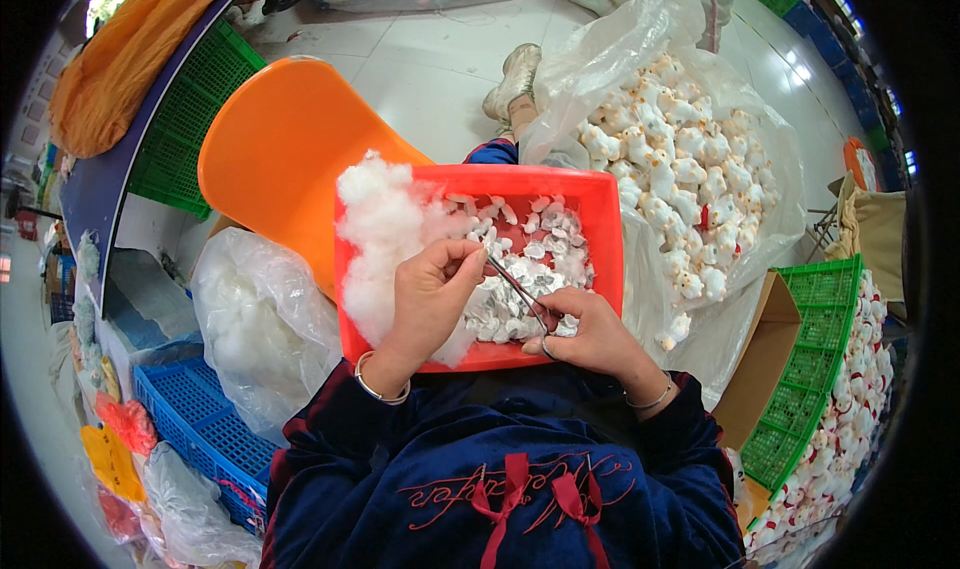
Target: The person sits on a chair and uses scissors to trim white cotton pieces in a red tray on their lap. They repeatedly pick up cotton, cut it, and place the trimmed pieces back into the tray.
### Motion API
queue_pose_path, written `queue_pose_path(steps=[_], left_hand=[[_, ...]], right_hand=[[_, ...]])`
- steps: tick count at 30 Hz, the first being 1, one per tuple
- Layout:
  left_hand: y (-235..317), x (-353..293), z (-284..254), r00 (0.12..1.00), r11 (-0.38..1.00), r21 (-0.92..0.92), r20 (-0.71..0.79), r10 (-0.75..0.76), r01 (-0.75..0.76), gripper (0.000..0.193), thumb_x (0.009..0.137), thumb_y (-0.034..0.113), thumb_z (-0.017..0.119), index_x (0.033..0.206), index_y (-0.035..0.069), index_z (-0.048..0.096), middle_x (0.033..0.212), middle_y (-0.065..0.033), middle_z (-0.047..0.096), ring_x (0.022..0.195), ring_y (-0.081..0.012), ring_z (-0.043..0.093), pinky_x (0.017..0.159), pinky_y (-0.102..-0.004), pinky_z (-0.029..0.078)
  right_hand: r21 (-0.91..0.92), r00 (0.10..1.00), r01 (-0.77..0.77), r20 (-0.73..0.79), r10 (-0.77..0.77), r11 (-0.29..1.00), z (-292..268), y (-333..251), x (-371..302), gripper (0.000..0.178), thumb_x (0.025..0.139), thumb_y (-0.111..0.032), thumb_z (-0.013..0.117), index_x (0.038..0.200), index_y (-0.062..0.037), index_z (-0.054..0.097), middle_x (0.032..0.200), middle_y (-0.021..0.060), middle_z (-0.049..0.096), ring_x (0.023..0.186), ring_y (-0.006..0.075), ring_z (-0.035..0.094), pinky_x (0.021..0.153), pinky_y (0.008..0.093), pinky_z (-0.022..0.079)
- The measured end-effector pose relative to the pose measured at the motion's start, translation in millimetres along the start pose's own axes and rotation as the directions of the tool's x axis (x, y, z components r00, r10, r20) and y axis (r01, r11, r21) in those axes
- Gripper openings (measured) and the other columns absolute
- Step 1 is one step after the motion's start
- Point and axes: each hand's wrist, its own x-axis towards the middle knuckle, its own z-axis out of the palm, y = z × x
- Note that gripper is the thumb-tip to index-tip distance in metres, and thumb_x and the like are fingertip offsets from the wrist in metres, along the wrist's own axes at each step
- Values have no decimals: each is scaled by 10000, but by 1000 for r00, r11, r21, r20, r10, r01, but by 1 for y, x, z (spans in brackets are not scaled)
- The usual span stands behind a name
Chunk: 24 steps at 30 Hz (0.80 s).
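Note:
On my lap rests a red plastic tray (608, 299). White fluffy stuffing (385, 239) fills its left side, and many small white fabric pieces (515, 299) lie on its right. My left hand (432, 294) is pinched over the tray, fingertips around a small white piece (488, 241) that is mostly hidden. My right hand (590, 331) grips slim metal forceps (522, 291) by the handle end. Their tip points up and left, meeting the small piece at my left fingertips.
At right, a clear plastic bag (770, 169) holds many small white stuffed toys (660, 159). An orange chair (290, 149) stands ahead-left. A bag of stuffing (262, 319) and blue crate (195, 404) are at left; a green crate (825, 359) and cardboard box (765, 354) at right.

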Motion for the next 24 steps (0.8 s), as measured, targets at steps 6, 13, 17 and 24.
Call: queue_pose_path(steps=[6, 13, 17, 24], left_hand=[[-2, 7, -13, 969, 960, -146, 107, -223, 237, 131, 978, 94, 664, 1028, -19, 618, 929, -71, 694, 868, -164, 729, 714, -260, 604], [29, 13, -18, 859, 973, 52, 462, -222, 224, 210, 942, 58, 688, 1142, 20, 635, 1000, -53, 692, 854, -122, 688, 752, -256, 563], [34, 24, -29, 671, 941, 168, 665, -329, 295, 172, 924, 90, 708, 1081, 32, 669, 910, -16, 680, 826, -76, 627, 741, -239, 520], [45, 31, -30, 699, 960, 277, 677, -231, 49, 50, 899, 31, 705, 948, 24, 699, 872, 16, 675, 782, -43, 602, 682, -217, 482]], right_hand=[[-122, 999, 33, 15, -31, 992, -7, 2, 0, 369, 744, -218, 855, 1013, -7, 719, 775, 102, 644, 727, 245, 612, 690, 341, 490], [11, 982, 54, 183, -55, 998, -29, 0, -4, 326, 766, -186, 846, 1013, -12, 725, 720, 71, 618, 706, 196, 591, 670, 325, 475], [81, 955, -58, 293, 32, 995, -36, -4, -7, 321, 784, -184, 851, 1014, 1, 727, 712, 30, 600, 693, 110, 555, 659, 285, 459], [157, 917, -187, 381, 115, 970, -36, 1, -13, 320, 785, -181, 857, 1012, 4, 728, 698, -17, 564, 692, 65, 506, 637, 260, 434]])
